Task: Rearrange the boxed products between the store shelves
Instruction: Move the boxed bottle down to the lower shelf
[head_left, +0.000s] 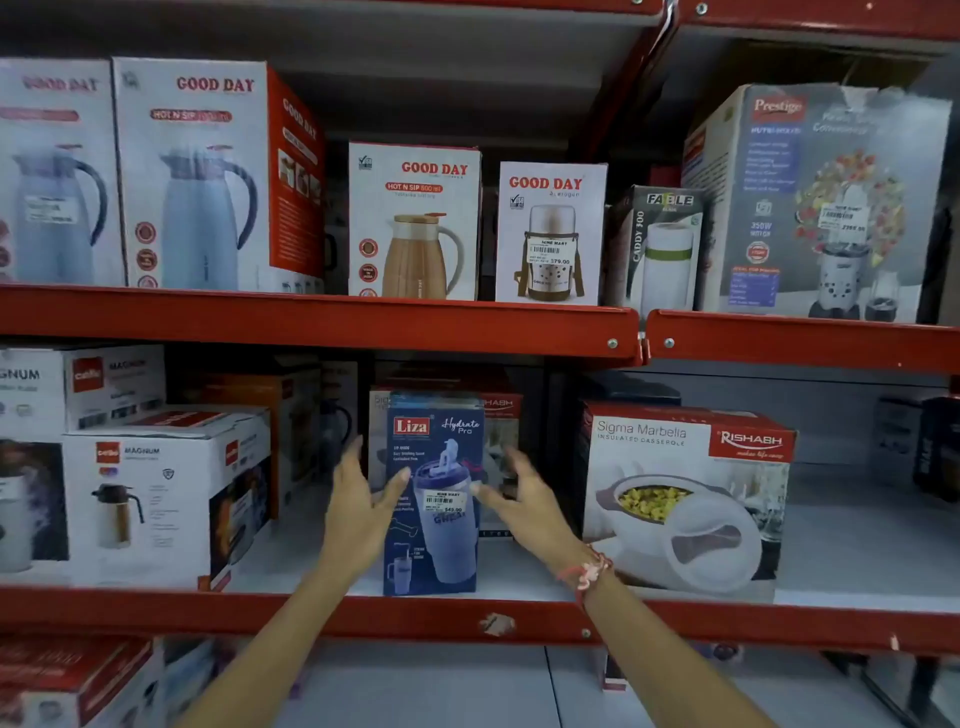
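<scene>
A tall blue Liza Hydrate Pro box (434, 499) stands upright at the front of the middle shelf (363, 616). My left hand (358, 506) is at the box's left side, fingers spread, thumb touching the front face. My right hand (524, 501) is at its right side, fingers apart, thumb near the price sticker. Neither hand has closed on the box. A red thread is tied round my right wrist.
White Cello Magnum boxes (156, 499) stand to the left and a Rishabh casserole box (685, 499) to the right. The upper shelf (311, 317) carries Good Day flask boxes (413, 223), a Fable box (660, 249) and a Prestige blender box (821, 202). More boxes sit behind the blue one.
</scene>
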